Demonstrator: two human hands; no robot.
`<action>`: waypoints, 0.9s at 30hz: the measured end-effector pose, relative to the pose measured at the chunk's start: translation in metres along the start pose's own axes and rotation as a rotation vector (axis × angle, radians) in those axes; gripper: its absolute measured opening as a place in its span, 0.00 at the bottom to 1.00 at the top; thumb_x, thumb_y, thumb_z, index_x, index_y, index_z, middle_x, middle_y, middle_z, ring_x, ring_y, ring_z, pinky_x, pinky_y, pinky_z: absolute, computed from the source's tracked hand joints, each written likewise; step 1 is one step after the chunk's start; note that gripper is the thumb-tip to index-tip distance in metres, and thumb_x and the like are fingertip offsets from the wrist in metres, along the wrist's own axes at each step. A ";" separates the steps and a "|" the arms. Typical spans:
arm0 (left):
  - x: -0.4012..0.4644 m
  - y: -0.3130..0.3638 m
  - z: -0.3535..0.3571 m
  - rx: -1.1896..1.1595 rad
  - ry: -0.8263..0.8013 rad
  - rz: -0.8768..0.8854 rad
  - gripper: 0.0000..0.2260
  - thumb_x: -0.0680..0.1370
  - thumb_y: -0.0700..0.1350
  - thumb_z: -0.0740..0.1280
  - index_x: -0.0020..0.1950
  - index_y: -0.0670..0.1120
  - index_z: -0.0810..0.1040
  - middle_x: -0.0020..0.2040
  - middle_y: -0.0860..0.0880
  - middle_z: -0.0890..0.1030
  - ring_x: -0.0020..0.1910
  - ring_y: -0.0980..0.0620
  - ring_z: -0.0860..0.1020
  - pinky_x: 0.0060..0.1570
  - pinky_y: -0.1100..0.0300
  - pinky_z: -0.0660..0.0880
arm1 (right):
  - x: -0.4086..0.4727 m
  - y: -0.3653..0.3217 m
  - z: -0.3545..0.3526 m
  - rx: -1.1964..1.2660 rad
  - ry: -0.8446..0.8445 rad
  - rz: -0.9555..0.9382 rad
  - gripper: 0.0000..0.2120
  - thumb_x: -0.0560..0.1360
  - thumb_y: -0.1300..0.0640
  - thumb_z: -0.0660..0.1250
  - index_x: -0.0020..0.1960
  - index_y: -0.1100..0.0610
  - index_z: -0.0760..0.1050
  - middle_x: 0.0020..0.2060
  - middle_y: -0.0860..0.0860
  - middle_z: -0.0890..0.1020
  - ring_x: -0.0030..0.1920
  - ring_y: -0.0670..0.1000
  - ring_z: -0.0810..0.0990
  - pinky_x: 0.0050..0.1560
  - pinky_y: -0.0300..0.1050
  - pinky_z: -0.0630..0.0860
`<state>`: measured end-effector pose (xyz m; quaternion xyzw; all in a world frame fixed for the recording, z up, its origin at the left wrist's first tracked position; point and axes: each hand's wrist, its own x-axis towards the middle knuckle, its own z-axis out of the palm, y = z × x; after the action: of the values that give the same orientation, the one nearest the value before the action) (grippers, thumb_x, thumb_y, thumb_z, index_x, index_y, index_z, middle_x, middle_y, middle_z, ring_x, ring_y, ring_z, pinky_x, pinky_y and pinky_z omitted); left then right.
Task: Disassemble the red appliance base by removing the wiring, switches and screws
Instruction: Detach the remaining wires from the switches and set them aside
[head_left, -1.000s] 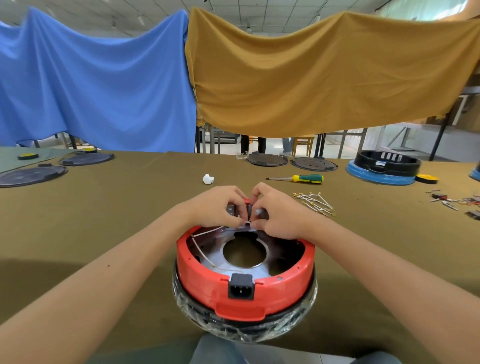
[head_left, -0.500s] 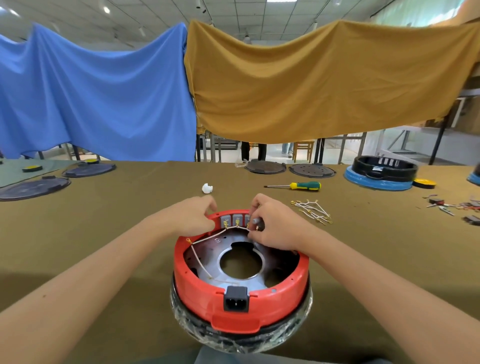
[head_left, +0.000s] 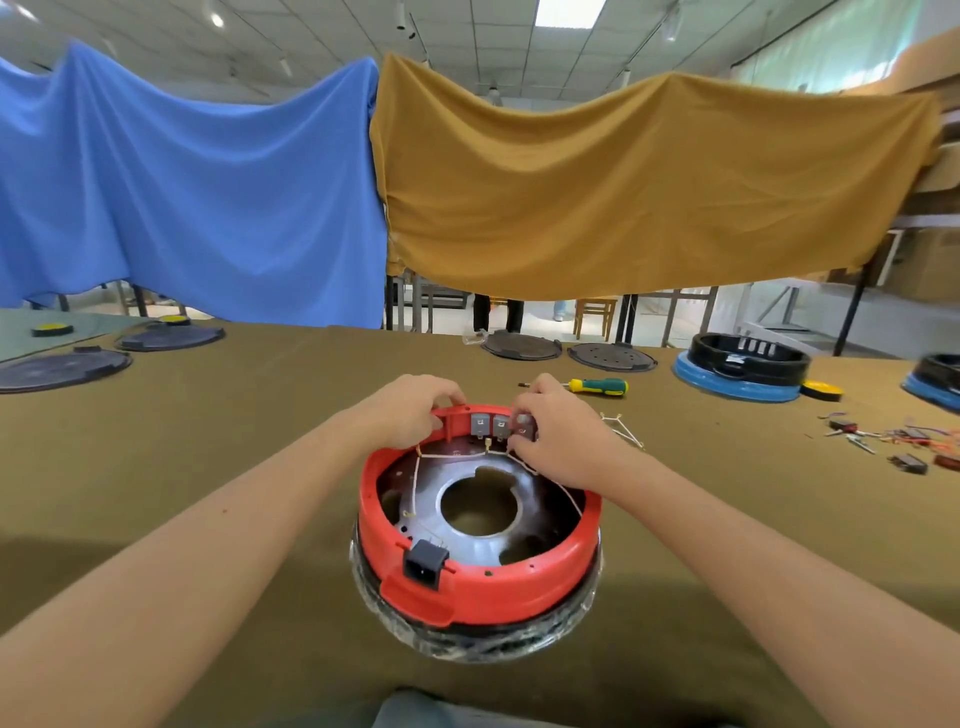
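one red base (head_left: 498, 582), two switches (head_left: 490, 426), one screwdriver (head_left: 597, 386)

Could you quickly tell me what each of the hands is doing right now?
Left hand: grips the far rim of the red base.
Right hand: pinches the rightmost switch on that rim.

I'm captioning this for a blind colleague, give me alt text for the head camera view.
Two bare hands work at the far rim of a red appliance base on an olive-covered table: the left hand grips the rim, the right hand pinches a switch. White wires cross inside; a screwdriver lies beyond.
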<state>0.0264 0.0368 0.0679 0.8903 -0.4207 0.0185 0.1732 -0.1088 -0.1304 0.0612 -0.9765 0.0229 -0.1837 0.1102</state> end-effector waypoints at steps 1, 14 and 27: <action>0.002 0.001 0.001 -0.013 -0.005 -0.011 0.16 0.77 0.36 0.67 0.62 0.52 0.77 0.54 0.49 0.80 0.56 0.48 0.77 0.55 0.56 0.72 | 0.002 0.003 0.001 -0.003 0.002 0.022 0.10 0.77 0.54 0.67 0.57 0.56 0.77 0.55 0.52 0.71 0.52 0.55 0.77 0.55 0.49 0.75; -0.059 0.015 -0.012 -0.055 -0.261 -0.501 0.12 0.75 0.40 0.57 0.59 0.45 0.69 0.51 0.43 0.77 0.44 0.42 0.82 0.30 0.50 0.82 | 0.010 0.018 0.007 -0.028 -0.052 0.096 0.13 0.77 0.57 0.64 0.60 0.57 0.79 0.55 0.57 0.80 0.56 0.58 0.77 0.56 0.52 0.75; 0.032 -0.011 0.006 -0.031 -0.023 -0.110 0.15 0.79 0.41 0.67 0.65 0.52 0.77 0.60 0.48 0.81 0.58 0.48 0.78 0.62 0.52 0.73 | 0.022 0.057 -0.006 0.104 -0.016 0.224 0.15 0.78 0.49 0.67 0.58 0.59 0.76 0.46 0.51 0.77 0.46 0.53 0.77 0.37 0.42 0.69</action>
<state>0.0550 0.0179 0.0649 0.9095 -0.3732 -0.0081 0.1828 -0.0905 -0.1888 0.0618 -0.9622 0.1214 -0.1632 0.1809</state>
